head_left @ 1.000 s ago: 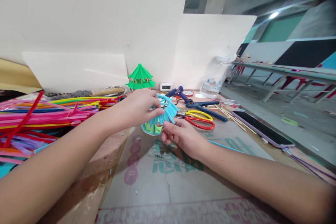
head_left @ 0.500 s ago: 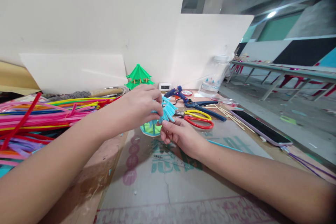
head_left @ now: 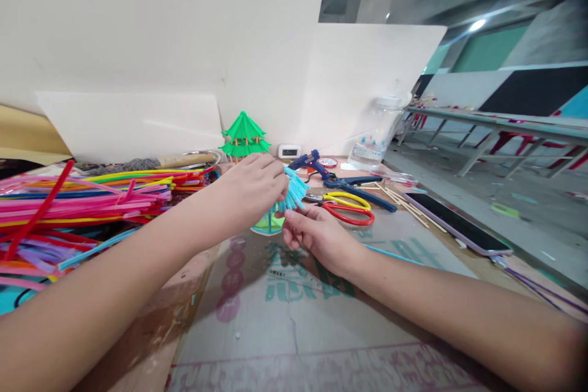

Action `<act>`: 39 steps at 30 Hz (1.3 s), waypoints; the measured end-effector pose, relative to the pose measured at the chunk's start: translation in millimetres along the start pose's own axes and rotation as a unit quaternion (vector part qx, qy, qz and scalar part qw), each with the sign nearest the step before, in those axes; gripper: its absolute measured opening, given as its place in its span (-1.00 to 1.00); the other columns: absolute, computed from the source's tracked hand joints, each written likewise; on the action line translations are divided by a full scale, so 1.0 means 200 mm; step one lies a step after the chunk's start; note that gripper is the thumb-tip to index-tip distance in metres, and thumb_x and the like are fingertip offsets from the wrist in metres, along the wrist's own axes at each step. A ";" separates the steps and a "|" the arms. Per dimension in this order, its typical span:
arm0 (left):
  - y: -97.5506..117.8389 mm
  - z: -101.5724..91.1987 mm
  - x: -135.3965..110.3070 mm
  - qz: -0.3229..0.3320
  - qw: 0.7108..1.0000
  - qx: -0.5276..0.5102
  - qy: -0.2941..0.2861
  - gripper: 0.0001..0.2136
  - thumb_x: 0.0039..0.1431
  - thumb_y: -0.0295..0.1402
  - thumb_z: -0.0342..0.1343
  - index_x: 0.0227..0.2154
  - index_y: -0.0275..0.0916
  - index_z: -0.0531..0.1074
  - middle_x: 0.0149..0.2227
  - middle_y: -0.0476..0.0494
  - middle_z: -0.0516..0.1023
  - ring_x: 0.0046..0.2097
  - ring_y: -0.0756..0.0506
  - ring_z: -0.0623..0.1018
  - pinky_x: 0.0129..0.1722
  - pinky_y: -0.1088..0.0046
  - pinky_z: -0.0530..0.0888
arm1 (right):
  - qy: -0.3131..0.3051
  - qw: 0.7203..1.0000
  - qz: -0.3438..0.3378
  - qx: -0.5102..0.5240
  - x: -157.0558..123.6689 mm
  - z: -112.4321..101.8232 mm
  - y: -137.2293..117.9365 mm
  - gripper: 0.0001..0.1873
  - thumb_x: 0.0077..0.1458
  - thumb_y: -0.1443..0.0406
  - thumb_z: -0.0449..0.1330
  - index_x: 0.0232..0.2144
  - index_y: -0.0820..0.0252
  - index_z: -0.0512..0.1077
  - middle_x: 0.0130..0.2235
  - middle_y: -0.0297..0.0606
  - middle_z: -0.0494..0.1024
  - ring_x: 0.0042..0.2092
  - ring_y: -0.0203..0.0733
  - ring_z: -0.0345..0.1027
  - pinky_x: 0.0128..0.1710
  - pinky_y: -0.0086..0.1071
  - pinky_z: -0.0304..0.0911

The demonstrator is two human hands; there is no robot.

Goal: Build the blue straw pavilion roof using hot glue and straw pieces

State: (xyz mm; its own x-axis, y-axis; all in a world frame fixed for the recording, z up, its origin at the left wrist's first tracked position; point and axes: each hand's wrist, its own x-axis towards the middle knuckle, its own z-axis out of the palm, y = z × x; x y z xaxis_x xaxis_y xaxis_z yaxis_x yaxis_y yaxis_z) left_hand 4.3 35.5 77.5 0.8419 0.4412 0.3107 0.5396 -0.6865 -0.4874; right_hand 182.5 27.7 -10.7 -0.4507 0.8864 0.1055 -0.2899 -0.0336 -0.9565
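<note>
A small pavilion model stands in front of me, with a light-blue fringed roof [head_left: 296,190] made of pipe cleaners. Beneath it show thin blue posts and a round green base [head_left: 267,225] with a blue rim. My left hand [head_left: 260,187] comes over the roof from the left, fingers bent down and closed on its near side; its fingertips are partly hidden. At the roof's lower right edge, my right hand [head_left: 316,236] is closed, with thumb and curled fingers pinching the fringe. Behind my left hand rises a green tiered pagoda roof [head_left: 244,128].
Colourful pipe cleaners [head_left: 82,202] are heaped at the left. Beyond the hands lie a glue gun [head_left: 310,162], blue-handled pliers [head_left: 362,187] and red-and-yellow-handled scissors [head_left: 351,211]. Thin sticks [head_left: 407,208], a phone [head_left: 459,223], a water bottle [head_left: 374,135] and a small digital clock [head_left: 289,151] surround them.
My left hand has shifted slightly right and turned over the blue roof, covering more of it and of the green base. The right hand has hardly moved.
</note>
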 end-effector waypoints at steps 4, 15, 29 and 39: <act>-0.03 0.03 0.01 -0.031 0.996 -0.083 0.027 -0.86 0.29 -0.47 -0.04 -0.30 -0.30 0.43 -0.26 -0.18 0.49 -0.13 -0.15 0.43 -0.08 0.31 0.33 | 0.006 1.000 0.005 -0.006 0.00 0.00 0.00 -0.68 0.01 0.09 0.34 -0.41 0.23 0.42 -0.54 -0.36 0.49 -0.54 -0.41 0.27 -0.51 -0.50 0.15; -0.11 0.01 0.01 -0.112 0.978 -0.177 -0.009 -0.73 0.23 -0.11 0.08 -0.31 -0.15 0.58 -0.27 -0.14 0.49 -0.13 -0.19 0.45 -0.15 0.27 0.32 | -0.206 0.897 0.096 -0.380 -0.04 -0.04 -0.25 -0.60 0.11 0.01 0.19 -0.49 0.20 0.52 -0.61 -0.36 0.46 -0.61 -0.36 0.24 -0.57 -0.47 0.13; -0.19 0.03 0.00 -0.112 0.970 -0.208 -0.056 -0.74 0.28 -0.23 0.02 -0.30 -0.19 0.59 -0.22 -0.20 0.51 -0.13 -0.17 0.47 -0.16 0.30 0.36 | 0.008 0.648 0.052 -0.760 0.07 -0.67 -0.59 -0.79 0.07 0.20 0.17 -0.30 0.14 0.55 -0.31 -0.21 0.59 -0.33 -0.17 0.40 -0.37 -0.39 0.11; -0.19 0.00 0.00 -0.118 0.964 -0.225 -0.073 -0.70 0.28 -0.18 -0.01 -0.28 -0.20 0.58 -0.19 -0.18 0.53 -0.13 -0.16 0.49 -0.16 0.32 0.36 | -0.116 0.650 0.076 -0.747 0.07 -0.59 -0.50 -0.35 -0.03 0.28 0.21 0.17 0.12 0.33 -0.13 -0.17 0.55 -0.21 -0.07 0.42 -0.31 -0.40 0.21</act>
State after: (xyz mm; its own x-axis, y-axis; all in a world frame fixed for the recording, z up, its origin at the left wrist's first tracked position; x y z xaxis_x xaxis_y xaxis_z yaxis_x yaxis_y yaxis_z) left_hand -16.3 61.3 96.2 0.7036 0.6706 0.2350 0.6905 -0.7233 -0.0037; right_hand 305.9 98.0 55.0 -0.5433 0.8264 -0.1480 0.8388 0.5267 -0.1381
